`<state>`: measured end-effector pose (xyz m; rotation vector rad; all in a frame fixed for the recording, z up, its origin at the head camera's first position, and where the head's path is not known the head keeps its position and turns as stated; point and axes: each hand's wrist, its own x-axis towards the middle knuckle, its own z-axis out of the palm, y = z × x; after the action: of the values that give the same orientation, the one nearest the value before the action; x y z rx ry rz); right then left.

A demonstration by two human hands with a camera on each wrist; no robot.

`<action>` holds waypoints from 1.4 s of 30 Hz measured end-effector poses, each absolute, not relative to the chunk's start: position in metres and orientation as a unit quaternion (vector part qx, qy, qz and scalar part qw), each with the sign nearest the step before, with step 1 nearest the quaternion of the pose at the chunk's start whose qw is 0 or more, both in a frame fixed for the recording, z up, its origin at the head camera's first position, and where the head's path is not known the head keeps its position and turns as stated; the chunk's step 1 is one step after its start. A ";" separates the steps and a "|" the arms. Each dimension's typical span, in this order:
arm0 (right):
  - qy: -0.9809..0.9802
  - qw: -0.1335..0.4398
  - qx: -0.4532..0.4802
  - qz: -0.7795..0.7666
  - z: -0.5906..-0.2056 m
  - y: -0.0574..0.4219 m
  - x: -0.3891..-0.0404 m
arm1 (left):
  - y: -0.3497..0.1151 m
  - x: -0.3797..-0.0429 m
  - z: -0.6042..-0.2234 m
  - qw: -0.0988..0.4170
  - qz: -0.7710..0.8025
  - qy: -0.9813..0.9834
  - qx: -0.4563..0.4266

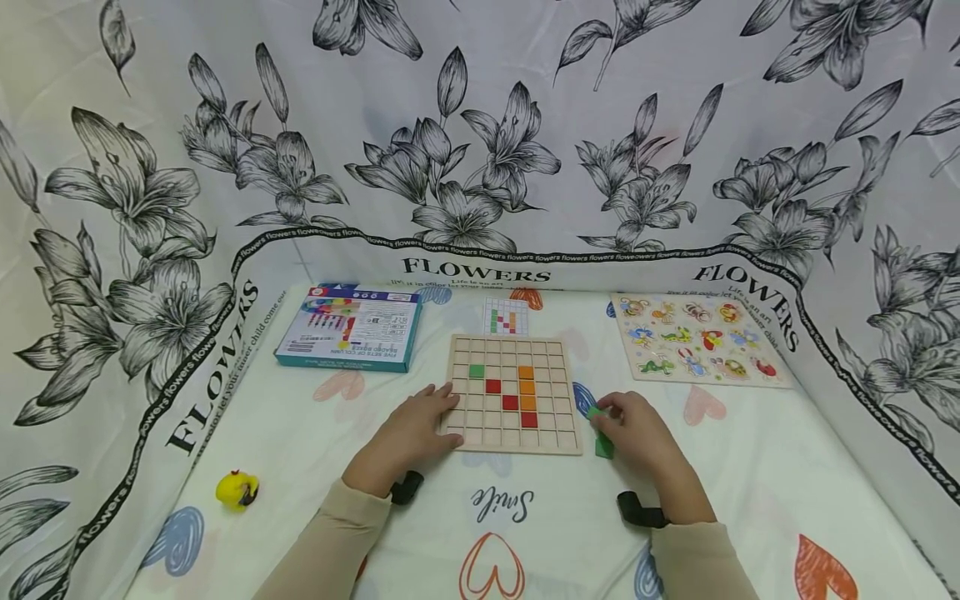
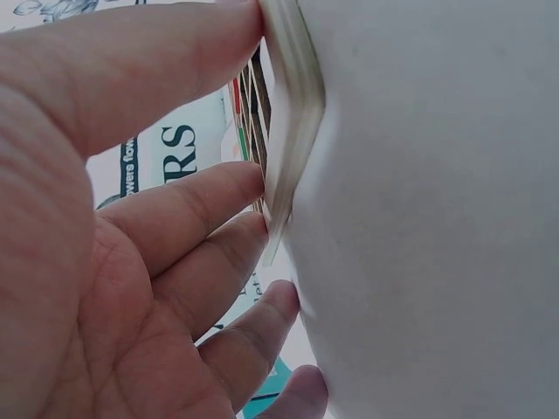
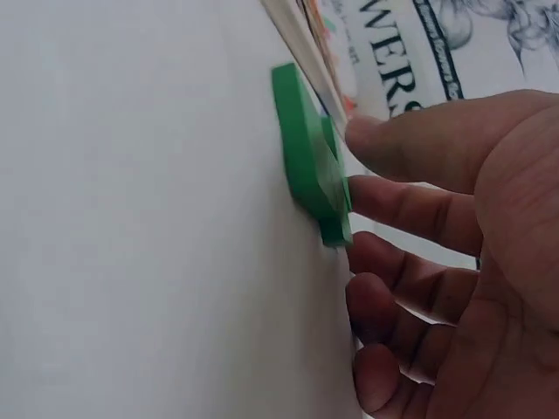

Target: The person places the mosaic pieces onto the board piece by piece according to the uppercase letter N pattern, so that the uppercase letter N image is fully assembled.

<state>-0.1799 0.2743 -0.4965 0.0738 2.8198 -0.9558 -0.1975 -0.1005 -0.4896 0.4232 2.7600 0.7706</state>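
Observation:
A wooden grid board (image 1: 480, 433) lies mid-table with green, red and orange square tiles in some cells. My left hand (image 1: 416, 425) rests at its left side, fingers spread. In the left wrist view the thumb and fingertips touch the board's edge (image 2: 301, 96). Just off the board's right side, my right hand (image 1: 637, 429) pinches a green tile (image 1: 595, 412) between thumb and forefinger. Another green tile (image 1: 603, 448) lies on the cloth just below it. Close up in the right wrist view, green tiles (image 3: 301, 140) overlap at the fingertips, so their number is unclear.
Behind the board lies a small pattern card (image 1: 506, 316) with a coloured grid. A teal-edged box (image 1: 348, 329) sits at the back left, and a board of insect pictures (image 1: 697, 340) at the back right. A yellow toy duck (image 1: 236, 490) stands at the left front.

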 end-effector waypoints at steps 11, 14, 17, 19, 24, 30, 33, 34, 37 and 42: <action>0.944 0.064 0.036 -0.322 -0.500 0.267 -0.183 | -0.100 -0.198 -0.490 0.123 0.263 0.946 0.143; 0.936 0.062 0.046 -0.343 -0.501 0.266 -0.183 | -0.099 -0.198 -0.490 0.123 0.265 0.946 0.144; 0.929 0.057 0.048 -0.363 -0.502 0.265 -0.183 | -0.099 -0.198 -0.490 0.123 0.267 0.945 0.146; 0.926 0.051 0.043 -0.371 -0.503 0.264 -0.183 | -0.098 -0.197 -0.489 0.122 0.266 0.945 0.147; 0.928 0.026 0.032 -0.371 -0.503 0.263 -0.184 | -0.098 -0.197 -0.487 0.118 0.261 0.946 0.151; 0.929 -0.020 0.019 -0.368 -0.497 0.251 -0.187 | -0.100 -0.197 -0.487 0.124 0.256 0.947 0.148; 0.925 -0.029 -0.011 -0.379 -0.491 0.235 -0.192 | -0.102 -0.196 -0.489 0.126 0.250 0.949 0.143; 0.924 -0.027 -0.023 -0.382 -0.488 0.228 -0.194 | -0.103 -0.196 -0.489 0.126 0.250 0.950 0.140; 0.917 -0.013 -0.052 -0.395 -0.476 0.205 -0.201 | -0.103 -0.196 -0.489 0.125 0.258 0.948 0.140; 0.911 0.008 -0.100 -0.401 -0.461 0.170 -0.218 | -0.101 -0.197 -0.488 0.128 0.265 0.946 0.138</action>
<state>-0.2185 0.1697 -0.4612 -0.3115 2.8477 -1.2524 -0.1965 -0.1008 -0.4884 0.4027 2.7501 0.7696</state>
